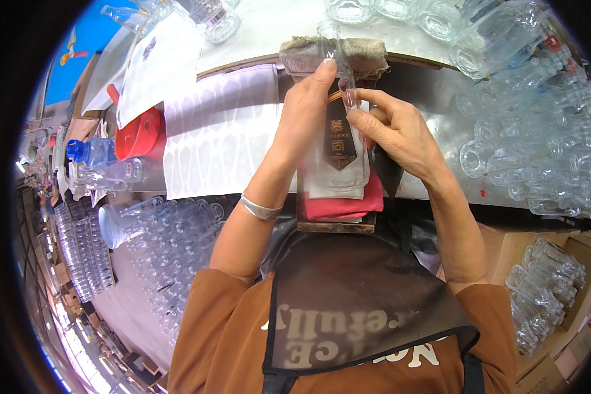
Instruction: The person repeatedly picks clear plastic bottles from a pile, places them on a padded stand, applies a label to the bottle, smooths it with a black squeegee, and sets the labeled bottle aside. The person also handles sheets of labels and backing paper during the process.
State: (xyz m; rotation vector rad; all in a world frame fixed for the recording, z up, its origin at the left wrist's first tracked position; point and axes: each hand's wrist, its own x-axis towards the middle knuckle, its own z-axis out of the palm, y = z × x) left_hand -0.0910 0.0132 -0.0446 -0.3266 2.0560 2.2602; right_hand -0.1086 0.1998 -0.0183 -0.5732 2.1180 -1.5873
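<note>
Both hands (pixel 348 121) apparently grip (closed) bottle (pixel 340 98).

Clear glass bottle (pixel 338 49); dark brown label (pixel 340 141)

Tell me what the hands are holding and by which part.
Both hands hold one clear glass bottle bearing a dark label. The left hand presses its left side, the right hand pinches its right edge just below the neck.

Bright, even light, glare on glass, fisheye-bent edges, black vignette.
</note>
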